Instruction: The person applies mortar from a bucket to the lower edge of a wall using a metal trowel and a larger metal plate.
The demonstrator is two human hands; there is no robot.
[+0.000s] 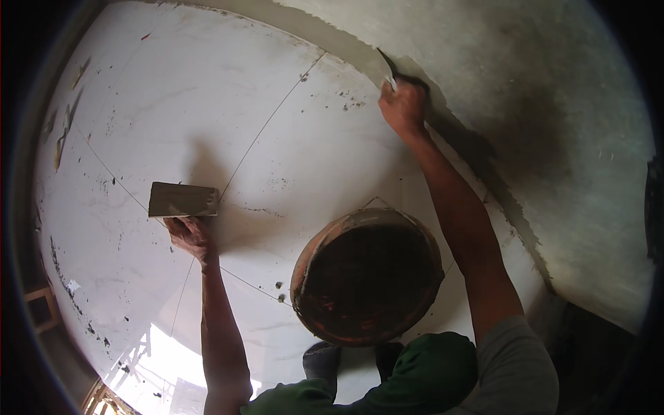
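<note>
My left hand (190, 237) is closed at the near edge of a small rectangular hawk board (182, 199), held above the tiled floor. Its top is grey-brown, with pale smears along the near edge; any handle is hidden. At the upper right, my right hand (403, 107) grips a trowel (387, 63) whose thin dark blade appears nearly edge-on. That blade lies close to the base of the grey wall (553, 90), along a darker, ragged strip of mortar (477, 145). Between my arms stands a round bucket (299, 283) with a wire handle and a dark inside.
White floor tiles (256, 90) with thin joints carry scattered mortar crumbs. Some narrow tools or scraps (63, 135) lie at the far left. My dark boots (322, 361) are just behind the bucket. A wooden frame (43, 310) stands at the left edge.
</note>
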